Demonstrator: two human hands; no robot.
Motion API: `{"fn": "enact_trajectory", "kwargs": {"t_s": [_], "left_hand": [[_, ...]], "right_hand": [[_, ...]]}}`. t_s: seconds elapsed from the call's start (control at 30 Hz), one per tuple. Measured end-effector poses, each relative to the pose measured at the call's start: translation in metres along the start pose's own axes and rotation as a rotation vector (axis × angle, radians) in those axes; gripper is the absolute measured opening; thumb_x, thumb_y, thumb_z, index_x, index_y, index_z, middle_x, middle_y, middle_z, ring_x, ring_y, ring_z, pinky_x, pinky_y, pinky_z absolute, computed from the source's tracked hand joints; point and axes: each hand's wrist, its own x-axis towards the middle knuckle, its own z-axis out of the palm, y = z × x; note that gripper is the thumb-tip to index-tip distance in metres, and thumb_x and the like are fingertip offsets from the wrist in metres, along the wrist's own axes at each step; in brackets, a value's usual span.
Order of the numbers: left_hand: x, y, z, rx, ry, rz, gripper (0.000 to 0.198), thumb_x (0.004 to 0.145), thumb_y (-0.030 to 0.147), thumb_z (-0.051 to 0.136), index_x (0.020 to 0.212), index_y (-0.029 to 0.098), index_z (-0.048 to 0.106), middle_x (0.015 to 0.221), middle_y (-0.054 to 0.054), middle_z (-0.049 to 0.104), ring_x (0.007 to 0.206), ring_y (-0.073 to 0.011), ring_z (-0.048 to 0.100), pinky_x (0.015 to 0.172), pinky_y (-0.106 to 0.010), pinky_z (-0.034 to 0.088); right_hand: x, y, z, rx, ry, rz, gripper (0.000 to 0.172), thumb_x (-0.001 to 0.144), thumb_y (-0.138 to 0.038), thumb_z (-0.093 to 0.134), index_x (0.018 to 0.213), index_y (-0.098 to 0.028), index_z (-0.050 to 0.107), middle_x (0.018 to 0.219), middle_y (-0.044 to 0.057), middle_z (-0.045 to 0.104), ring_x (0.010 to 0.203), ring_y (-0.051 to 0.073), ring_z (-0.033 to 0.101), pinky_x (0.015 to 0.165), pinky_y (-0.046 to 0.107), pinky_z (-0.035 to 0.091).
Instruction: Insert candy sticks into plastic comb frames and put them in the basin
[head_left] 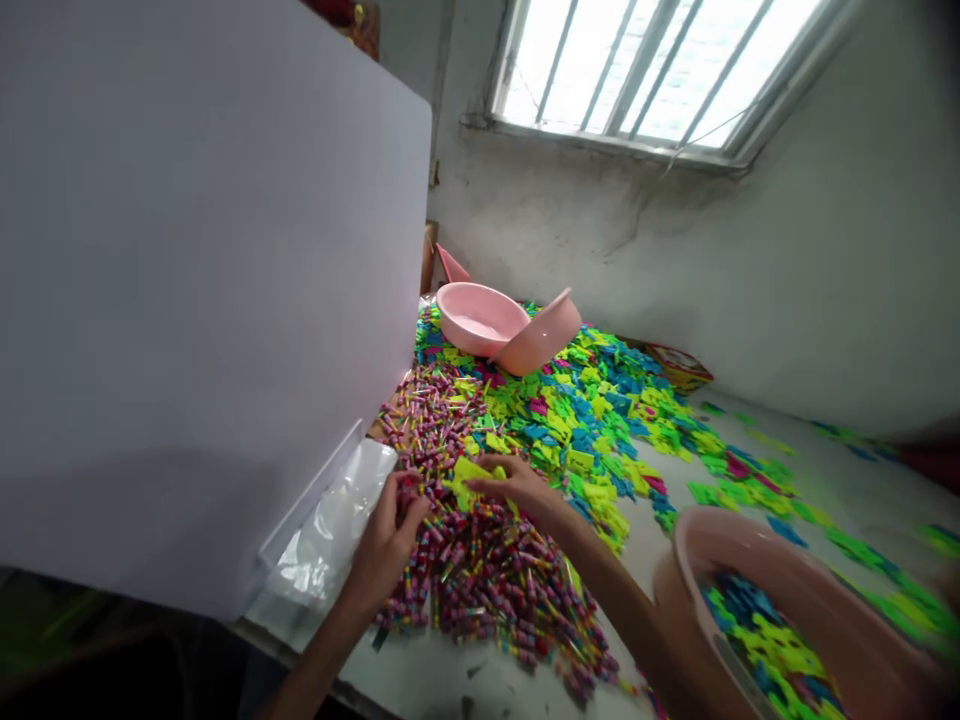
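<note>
Holding a flat, bright yellow plastic piece [466, 470] at the fingertips of the right hand [517, 488], above a loose heap of small, slender, pink-and-purple striped sticks [495, 580]. Pointing it out leftward past the fingers, toward the left hand [391, 535] but apart from it.

Bending the right fingers narrowly onto the piece, with contact along its right-hand end; cannot tell whether gripping just one piece or several. Curving the left thumb and fingers toward each other with a modest gap between, at the left edge of the heap. Cannot tell for certain whether holding any stick there, with a few reddish ones showing right by the fingertips.

Just left of the left hand, on the white tabletop [491, 695], beside a large, flat white panel [225, 250], see a clear, glossy plastic bag [330, 525]. Beyond and to the right of the right hand, see a broad spread of yellow, green, blue and magenta flat plastic pieces [585, 410], and, at the near right beside the forearm, a deep pink plastic basin [810, 585] with similar pieces inside.
</note>
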Motion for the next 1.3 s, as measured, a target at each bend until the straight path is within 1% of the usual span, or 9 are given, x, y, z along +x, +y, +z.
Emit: {"fn": "enact_trajectory", "kwargs": {"t_s": [0.13, 0.33, 0.47, 0.6, 0.73, 0.97, 1.03, 1.13, 1.3], "left_hand": [[0.000, 0.018, -0.006, 0.144, -0.141, 0.083, 0.025, 0.080, 0.039, 0.069, 0.096, 0.020, 0.063, 0.062, 0.008, 0.037, 0.058, -0.0098, 0.039, 0.055, -0.020, 0.032], [-0.011, 0.027, -0.004, -0.163, -0.043, -0.026, 0.028, 0.085, 0.047, 0.066, 0.084, 0.019, 0.060, 0.057, 0.009, 0.030, 0.049, -0.0067, 0.025, 0.045, -0.019, 0.021], [-0.021, 0.027, 0.003, -0.271, 0.022, -0.042, 0.031, 0.085, 0.049, 0.065, 0.083, 0.020, 0.056, 0.054, 0.009, 0.030, 0.047, -0.0066, 0.025, 0.043, -0.019, 0.021], [-0.028, 0.029, 0.003, -0.118, 0.026, 0.008, 0.029, 0.087, 0.048, 0.063, 0.086, 0.019, 0.060, 0.056, 0.008, 0.040, 0.047, -0.0069, 0.035, 0.045, -0.018, 0.030], [-0.034, 0.029, -0.005, 0.134, 0.121, 0.231, 0.022, 0.090, 0.040, 0.061, 0.094, 0.019, 0.068, 0.072, 0.001, 0.061, 0.064, -0.0112, 0.055, 0.061, -0.020, 0.045], [-0.035, 0.019, -0.035, 0.378, -0.037, 0.685, 0.019, 0.090, 0.022, 0.061, 0.104, 0.024, 0.073, 0.090, -0.003, 0.075, 0.077, -0.0141, 0.068, 0.072, -0.022, 0.052], [-0.038, 0.019, -0.038, 0.396, -0.008, 0.645, 0.016, 0.090, 0.024, 0.062, 0.102, 0.024, 0.073, 0.086, -0.002, 0.074, 0.073, -0.0130, 0.067, 0.070, -0.021, 0.051], [-0.045, 0.019, -0.031, 0.342, 0.103, 0.391, 0.017, 0.091, 0.032, 0.061, 0.101, 0.022, 0.070, 0.068, 0.003, 0.066, 0.054, -0.0088, 0.054, 0.056, -0.018, 0.045], [-0.061, 0.008, -0.011, 0.081, 0.233, 0.167, 0.023, 0.092, 0.039, 0.058, 0.103, 0.019, 0.064, 0.064, 0.003, 0.057, 0.054, -0.0092, 0.049, 0.050, -0.017, 0.040]], "right_hand": [[-0.026, -0.028, 0.021, -0.031, -0.260, -0.132, 0.028, 0.071, -0.046, 0.078, 0.078, -0.019, 0.072, 0.080, -0.001, 0.065, 0.082, 0.019, 0.059, 0.072, 0.026, 0.044], [-0.043, -0.032, 0.042, 0.245, 0.097, -0.174, 0.028, 0.072, -0.047, 0.078, 0.079, -0.020, 0.071, 0.086, 0.001, 0.064, 0.084, 0.019, 0.060, 0.073, 0.026, 0.047], [-0.052, -0.015, 0.063, 0.486, 0.201, -0.062, 0.040, 0.070, -0.048, 0.080, 0.098, -0.021, 0.071, 0.072, 0.000, 0.061, 0.059, 0.015, 0.054, 0.050, 0.024, 0.040], [-0.056, -0.012, 0.071, 0.584, 0.219, -0.037, 0.040, 0.072, -0.050, 0.079, 0.096, -0.020, 0.068, 0.056, -0.005, 0.052, 0.047, 0.011, 0.045, 0.044, 0.022, 0.035], [-0.056, -0.021, 0.066, 0.743, 0.068, 0.109, 0.043, 0.074, -0.059, 0.073, 0.083, -0.018, 0.066, 0.052, -0.005, 0.049, 0.042, 0.008, 0.040, 0.040, 0.020, 0.033], [-0.063, -0.018, 0.056, 0.753, -0.438, 0.269, 0.041, 0.082, -0.057, 0.066, 0.082, -0.016, 0.069, 0.052, -0.004, 0.049, 0.042, 0.007, 0.036, 0.043, 0.020, 0.035], [-0.067, -0.017, 0.060, 0.777, -0.481, 0.237, 0.041, 0.081, -0.056, 0.067, 0.092, -0.017, 0.070, 0.052, -0.005, 0.049, 0.042, 0.007, 0.034, 0.043, 0.020, 0.034], [-0.069, -0.016, 0.072, 0.823, -0.383, 0.124, 0.046, 0.079, -0.058, 0.069, 0.105, -0.020, 0.067, 0.051, -0.006, 0.046, 0.043, 0.009, 0.035, 0.043, 0.021, 0.034], [-0.069, -0.012, 0.092, 0.874, -0.184, 0.053, 0.042, 0.077, -0.060, 0.071, 0.085, -0.019, 0.065, 0.051, -0.005, 0.045, 0.046, 0.008, 0.037, 0.045, 0.019, 0.032]]}}
